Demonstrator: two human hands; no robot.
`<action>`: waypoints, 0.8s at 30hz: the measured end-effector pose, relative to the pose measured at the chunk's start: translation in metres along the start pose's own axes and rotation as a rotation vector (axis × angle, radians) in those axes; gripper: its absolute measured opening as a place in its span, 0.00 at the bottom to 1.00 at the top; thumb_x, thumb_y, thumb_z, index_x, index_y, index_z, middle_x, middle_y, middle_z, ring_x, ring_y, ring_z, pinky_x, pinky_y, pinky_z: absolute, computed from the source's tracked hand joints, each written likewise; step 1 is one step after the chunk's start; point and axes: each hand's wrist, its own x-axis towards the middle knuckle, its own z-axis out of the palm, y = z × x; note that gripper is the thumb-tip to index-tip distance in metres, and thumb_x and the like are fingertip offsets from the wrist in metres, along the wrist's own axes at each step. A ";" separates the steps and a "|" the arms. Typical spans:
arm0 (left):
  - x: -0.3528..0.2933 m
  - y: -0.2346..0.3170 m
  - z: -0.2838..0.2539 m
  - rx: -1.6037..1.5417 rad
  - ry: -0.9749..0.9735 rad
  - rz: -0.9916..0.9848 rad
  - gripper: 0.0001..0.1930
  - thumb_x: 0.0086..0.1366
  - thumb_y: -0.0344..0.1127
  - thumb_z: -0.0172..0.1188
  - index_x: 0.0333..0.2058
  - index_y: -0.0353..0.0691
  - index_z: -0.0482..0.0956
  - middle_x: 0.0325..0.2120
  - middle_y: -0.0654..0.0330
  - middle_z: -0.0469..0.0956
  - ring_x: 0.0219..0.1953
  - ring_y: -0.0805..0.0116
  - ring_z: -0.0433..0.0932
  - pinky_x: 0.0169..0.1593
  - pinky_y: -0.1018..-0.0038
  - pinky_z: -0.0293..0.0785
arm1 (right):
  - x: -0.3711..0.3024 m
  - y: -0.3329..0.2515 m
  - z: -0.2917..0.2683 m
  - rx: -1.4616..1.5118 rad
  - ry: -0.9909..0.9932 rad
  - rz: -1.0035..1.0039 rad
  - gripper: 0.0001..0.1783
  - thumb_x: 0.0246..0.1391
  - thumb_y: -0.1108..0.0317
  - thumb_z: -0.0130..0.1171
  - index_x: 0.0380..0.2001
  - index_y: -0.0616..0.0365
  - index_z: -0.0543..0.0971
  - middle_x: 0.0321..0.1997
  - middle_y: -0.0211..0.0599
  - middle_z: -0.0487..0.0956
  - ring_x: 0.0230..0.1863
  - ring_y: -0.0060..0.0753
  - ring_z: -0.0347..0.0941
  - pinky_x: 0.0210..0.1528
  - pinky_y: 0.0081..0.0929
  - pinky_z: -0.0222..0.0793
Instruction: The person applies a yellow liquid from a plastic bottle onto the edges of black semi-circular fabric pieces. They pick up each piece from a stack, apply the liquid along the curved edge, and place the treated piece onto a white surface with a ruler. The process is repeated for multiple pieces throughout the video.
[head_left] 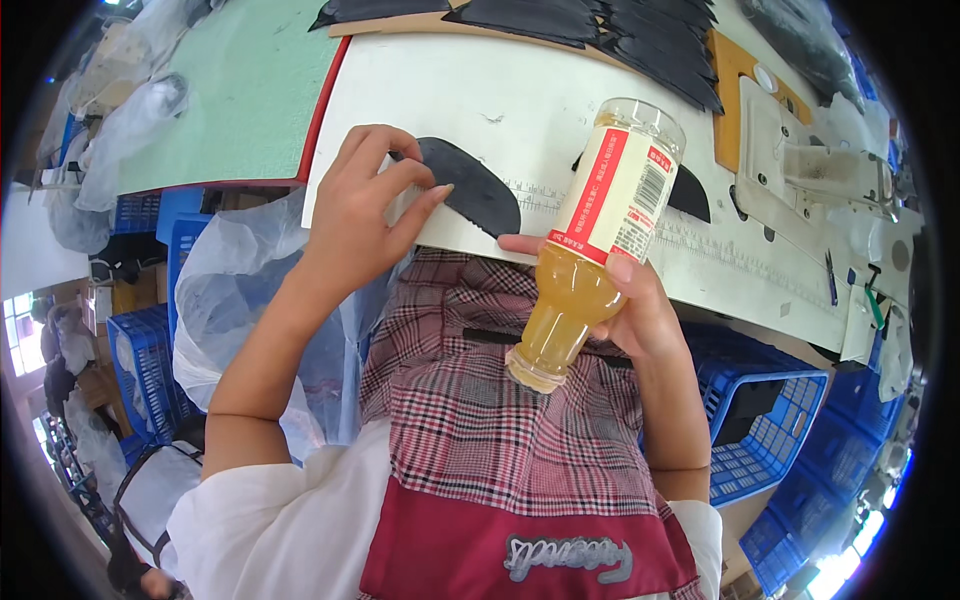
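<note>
A flat black curved piece (pixel 472 188), like a rounded sheet of leather or rubber, lies near the front edge of the white table. My left hand (pixel 370 205) is over its left end, with thumb and forefinger tips close together on it. In my right hand (pixel 645 310) is a clear bottle (pixel 575 285) with yellowish contents and a red and white label. It tilts, narrow end toward me and wide base away. My right forefinger reaches out to the black piece's lower corner. A second black piece (pixel 690 195) is partly hidden behind the bottle.
Ruler markings run along the white table (pixel 420 85). Many black pieces (pixel 650 45) overlap on a board at the back. A metal machine part (pixel 830 165) stands at the right. Blue crates (pixel 765 420) and a plastic-lined bin (pixel 255 300) are below. A green board (pixel 235 85) adjoins at left.
</note>
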 end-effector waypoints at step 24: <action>0.005 -0.027 -0.008 -0.011 -0.150 -0.307 0.04 0.52 0.24 0.54 0.28 0.34 0.70 0.26 0.56 0.68 0.33 0.62 0.68 0.40 0.72 0.64 | 0.000 0.000 -0.004 -0.013 -0.004 0.026 0.35 0.44 0.48 0.54 0.45 0.71 0.66 0.42 0.56 0.74 0.27 0.28 0.76 0.09 0.08 0.59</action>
